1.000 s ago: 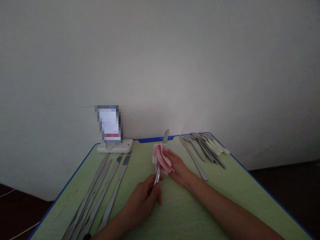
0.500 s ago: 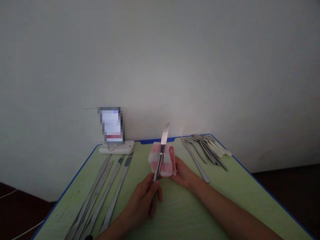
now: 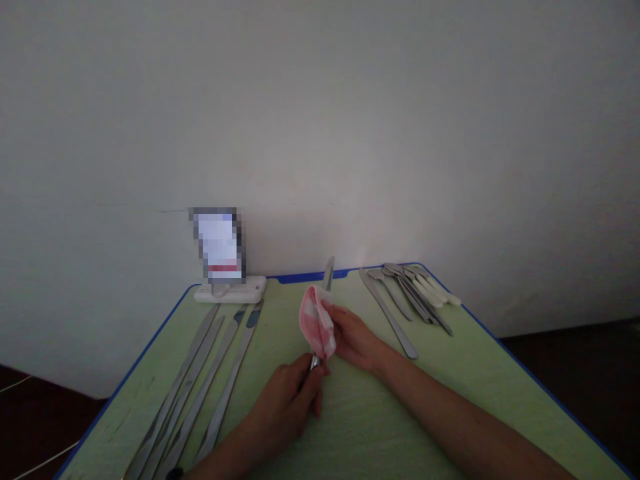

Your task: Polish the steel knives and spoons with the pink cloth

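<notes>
My left hand (image 3: 297,393) is closed round the handle end of a silver table knife (image 3: 329,273), whose blade tip points up and away from me. A pink-and-white checked cloth (image 3: 316,323) is folded over the middle of the knife and hides most of its length. My right hand (image 3: 353,333) grips the cloth from the right side, with the thumb on top near the blade. Both hands are over the middle of the table.
Several table knives (image 3: 227,373) lie side by side on the left of the green table (image 3: 370,427). A phone (image 3: 220,243) stands on a white base (image 3: 231,291) at the back left. One knife (image 3: 390,317) and a pile of spoons and other cutlery (image 3: 417,293) lie at the right, before the wall.
The cloth has been folded over the knife, which lay bare on top of it before. My right hand has moved up and closed on the cloth.
</notes>
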Motion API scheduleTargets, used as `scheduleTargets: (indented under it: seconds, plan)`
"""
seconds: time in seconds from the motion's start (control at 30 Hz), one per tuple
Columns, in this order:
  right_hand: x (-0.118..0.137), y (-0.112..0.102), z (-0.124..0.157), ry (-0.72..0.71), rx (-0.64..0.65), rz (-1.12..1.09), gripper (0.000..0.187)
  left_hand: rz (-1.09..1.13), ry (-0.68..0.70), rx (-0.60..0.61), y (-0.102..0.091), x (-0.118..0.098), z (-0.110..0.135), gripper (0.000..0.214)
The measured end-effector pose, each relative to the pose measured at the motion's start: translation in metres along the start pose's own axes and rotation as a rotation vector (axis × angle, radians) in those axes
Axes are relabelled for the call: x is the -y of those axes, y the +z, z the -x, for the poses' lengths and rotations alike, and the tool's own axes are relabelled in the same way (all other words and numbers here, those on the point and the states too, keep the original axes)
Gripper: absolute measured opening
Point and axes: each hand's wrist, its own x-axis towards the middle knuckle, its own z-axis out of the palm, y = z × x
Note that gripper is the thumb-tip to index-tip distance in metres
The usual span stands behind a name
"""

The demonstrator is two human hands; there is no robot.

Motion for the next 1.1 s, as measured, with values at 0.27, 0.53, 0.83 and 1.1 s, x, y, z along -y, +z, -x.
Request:
scheduleTargets:
  seconds: [0.27,0.53,0.83,1.1]
  plan:
    - [-0.001,-0.003,-0.009,-0.137,-0.202,-0.089,0.027,-0.035,-0.015,0.005,-0.001,-0.002,-0.001,0.037]
    - [-0.003,0.0,-0.008,-0.185,-0.304,-0.128,0.017,-0.056,0.118,0.146,-0.008,-0.006,0.006,0.031]
    - [-0.002,0.001,-0.007,-0.165,-0.278,0.01,0.038,0.004,0.092,0.11,0.001,0.003,0.001,0.033]
    - [-0.014,0.015,0.004,-0.297,-0.262,0.405,0.047,-0.002,0.075,-0.004,0.001,0.003,-0.002,0.037]
